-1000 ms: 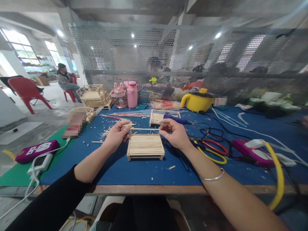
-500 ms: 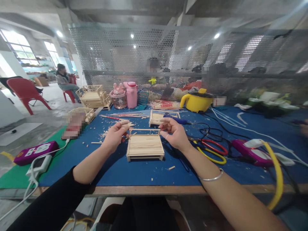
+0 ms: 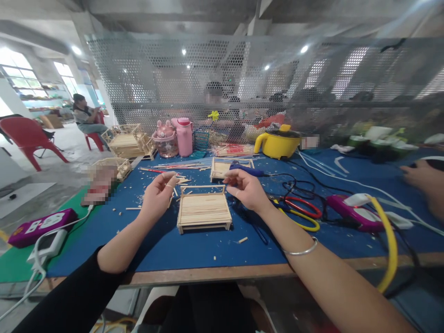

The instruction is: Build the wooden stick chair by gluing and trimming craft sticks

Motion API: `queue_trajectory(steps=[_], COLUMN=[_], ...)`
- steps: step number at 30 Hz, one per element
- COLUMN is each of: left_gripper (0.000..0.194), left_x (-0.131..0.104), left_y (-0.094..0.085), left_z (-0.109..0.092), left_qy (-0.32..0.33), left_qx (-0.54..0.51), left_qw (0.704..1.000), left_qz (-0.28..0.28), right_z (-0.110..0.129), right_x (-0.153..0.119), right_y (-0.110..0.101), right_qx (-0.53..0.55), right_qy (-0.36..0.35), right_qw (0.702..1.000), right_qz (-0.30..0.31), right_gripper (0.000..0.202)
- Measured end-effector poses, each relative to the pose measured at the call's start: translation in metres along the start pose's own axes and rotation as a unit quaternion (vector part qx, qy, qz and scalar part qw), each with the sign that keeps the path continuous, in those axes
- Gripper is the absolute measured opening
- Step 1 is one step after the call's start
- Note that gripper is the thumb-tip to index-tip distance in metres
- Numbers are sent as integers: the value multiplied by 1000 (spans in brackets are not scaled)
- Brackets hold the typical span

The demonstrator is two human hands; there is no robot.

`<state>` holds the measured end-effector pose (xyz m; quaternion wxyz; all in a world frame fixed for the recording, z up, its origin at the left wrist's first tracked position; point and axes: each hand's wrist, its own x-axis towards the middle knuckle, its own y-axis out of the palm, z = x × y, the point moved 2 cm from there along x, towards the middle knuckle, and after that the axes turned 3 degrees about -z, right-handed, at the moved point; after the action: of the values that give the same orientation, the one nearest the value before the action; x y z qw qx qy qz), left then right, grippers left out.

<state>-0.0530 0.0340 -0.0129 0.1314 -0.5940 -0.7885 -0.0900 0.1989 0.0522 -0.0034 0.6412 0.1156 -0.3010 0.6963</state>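
Note:
A small bench-like frame of pale wooden sticks (image 3: 204, 209) stands upright on the blue table mat, a thin rail along its back. Beside its left back corner is my left hand (image 3: 157, 196), apart from it, thumb and forefinger pinched; anything between the tips is too small to make out. At the right back corner hovers my right hand (image 3: 248, 189), its fingers bent and thumb apart, with nothing visible in them. A second stick frame (image 3: 218, 170) sits behind, and a blue-handled tool (image 3: 248, 170) with a cord lies partly across it, near my right fingers.
Scissors with red and yellow handles (image 3: 301, 215), cords and a purple power strip (image 3: 360, 217) lie right. A yellow pot (image 3: 280, 143), pink flask (image 3: 184, 137) and larger stick frames (image 3: 126, 141) stand behind. Loose sticks (image 3: 183, 165) and chips litter the mat. Another person's hand (image 3: 425, 180) is far right.
My left hand has drawn away to the left from the frame's corner. My right hand has come slightly off the rail's right end. The view has shifted a little; the other person's hand shows more.

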Motion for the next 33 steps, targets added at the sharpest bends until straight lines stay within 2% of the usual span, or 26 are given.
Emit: queue_trajectory(steps=[4,10,18,22,25,28,30,33], left_gripper=[40,38,28,30,31,33,38,42], left_x=[-1,0,1,1,1,-1,-2,-4], left_y=[-1,1,-1,-1,-2,-1,0,2], left_z=[0,8,11,11,11,9,6,2], left_qy=[28,63,79,73,71,66,56,31], left_qx=[29,45,92,89,89,86,69,40], left_qw=[999,996,992,993,993,993,995,998], left_qz=[4,36,39,41,36,38,35,35], right_z=[5,6,10,11,7,2,-1,-5], right_x=[-2,-2,-2,-2,-2,1,2,2], right_y=[2,3,5,6,4,-1,-4,-2], right_qx=[-65,-91,-109,-105,-43,44,54,66], right_qy=[-10,-7,-21,-20,-7,24,71,174], right_qw=[998,995,993,994,999,998,994,982], right_qz=[-3,-29,-35,-26,-17,-42,-65,-28], right_gripper=[28,25,20,17,24,24,19,21])
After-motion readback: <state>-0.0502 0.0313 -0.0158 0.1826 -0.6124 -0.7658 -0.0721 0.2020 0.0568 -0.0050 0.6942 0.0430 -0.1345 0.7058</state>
